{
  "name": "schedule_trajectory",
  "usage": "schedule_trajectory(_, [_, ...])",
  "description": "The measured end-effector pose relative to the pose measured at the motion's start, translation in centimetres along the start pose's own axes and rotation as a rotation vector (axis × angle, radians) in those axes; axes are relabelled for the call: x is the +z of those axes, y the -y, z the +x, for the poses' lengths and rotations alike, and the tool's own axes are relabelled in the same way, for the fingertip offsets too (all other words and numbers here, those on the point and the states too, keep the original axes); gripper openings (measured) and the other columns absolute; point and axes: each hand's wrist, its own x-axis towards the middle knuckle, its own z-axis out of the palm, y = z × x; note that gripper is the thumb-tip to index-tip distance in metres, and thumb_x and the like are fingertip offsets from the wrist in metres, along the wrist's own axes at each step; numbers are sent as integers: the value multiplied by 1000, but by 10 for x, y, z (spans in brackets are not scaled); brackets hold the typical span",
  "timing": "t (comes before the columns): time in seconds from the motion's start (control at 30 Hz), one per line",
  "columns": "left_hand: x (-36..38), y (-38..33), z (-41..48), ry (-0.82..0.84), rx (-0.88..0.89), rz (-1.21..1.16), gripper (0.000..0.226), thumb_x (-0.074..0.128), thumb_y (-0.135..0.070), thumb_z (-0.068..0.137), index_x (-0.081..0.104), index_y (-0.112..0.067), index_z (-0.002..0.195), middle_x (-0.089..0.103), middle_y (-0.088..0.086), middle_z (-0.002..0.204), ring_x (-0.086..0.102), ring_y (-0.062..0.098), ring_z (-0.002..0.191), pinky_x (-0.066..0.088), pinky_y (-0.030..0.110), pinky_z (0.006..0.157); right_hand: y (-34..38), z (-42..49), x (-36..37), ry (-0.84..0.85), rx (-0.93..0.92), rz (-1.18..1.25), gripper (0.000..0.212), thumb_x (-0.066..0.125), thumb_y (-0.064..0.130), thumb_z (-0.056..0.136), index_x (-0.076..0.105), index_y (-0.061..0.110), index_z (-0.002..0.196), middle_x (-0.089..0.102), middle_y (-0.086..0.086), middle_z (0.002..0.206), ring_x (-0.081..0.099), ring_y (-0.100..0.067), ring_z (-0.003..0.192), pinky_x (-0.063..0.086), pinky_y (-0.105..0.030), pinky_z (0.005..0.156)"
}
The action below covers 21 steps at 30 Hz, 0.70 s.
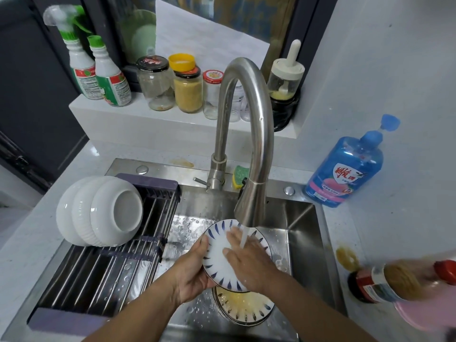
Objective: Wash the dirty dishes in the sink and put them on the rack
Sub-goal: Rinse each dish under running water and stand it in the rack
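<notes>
Directly under the spout of the faucet (pixel 246 114), the blue-patterned plate (pixel 218 255) was held tilted above the sink (pixel 303 230), and water from the faucet fell on its face. The left hand (pixel 195 272) gripped the plate's rim on the side left of the faucet, thumb over the edge. The right hand (pixel 246 257) lay flat beneath the stream, fingers straight, pressing the wet face and grasping nothing. To rinse well, the flat hand would probably need to sweep out to the rim while the gripping hand turned the plate, so the stream reached every part, including the back. The wet glaze looked slippery, so a firm grip seemed wise. A soiled plate (pixel 244 307) lay in the sink below the faucet, nearer the person. The rack (pixel 103 267), left of the faucet, carried three white bowls (pixel 98 211).
</notes>
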Motion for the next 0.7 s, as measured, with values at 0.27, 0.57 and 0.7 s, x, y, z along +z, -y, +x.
schedule_trajectory(0.27, [-3, -10, 1, 85, -69, -100, 78, 31, -62, 100, 57, 3, 134, 64, 28, 130, 66, 38, 118, 58, 47, 92, 33, -15, 11, 87, -242, 165, 58, 15, 49, 108, -3, 36, 162, -3, 18, 169, -6, -1, 154, -5, -37, 126])
schedule_trajectory(0.57, [-7, -26, 5, -63, 135, 136, 42, 36, -51, 106, 60, -27, 130, 77, 5, 112, 75, 25, 99, 61, 47, 76, -61, -48, 5, 47, -272, -225, 61, 19, 55, 106, 26, 28, 159, 20, 12, 167, 6, -1, 154, -2, -39, 127])
schedule_trajectory(0.7, [-10, -34, 2, -98, 168, 325, 42, 37, -56, 104, 58, -36, 134, 74, 0, 121, 70, 26, 113, 56, 53, 96, -68, -38, 2, -129, -119, -89, 60, 26, 53, 106, 27, 25, 160, 20, 9, 168, 12, -4, 153, 15, -39, 126])
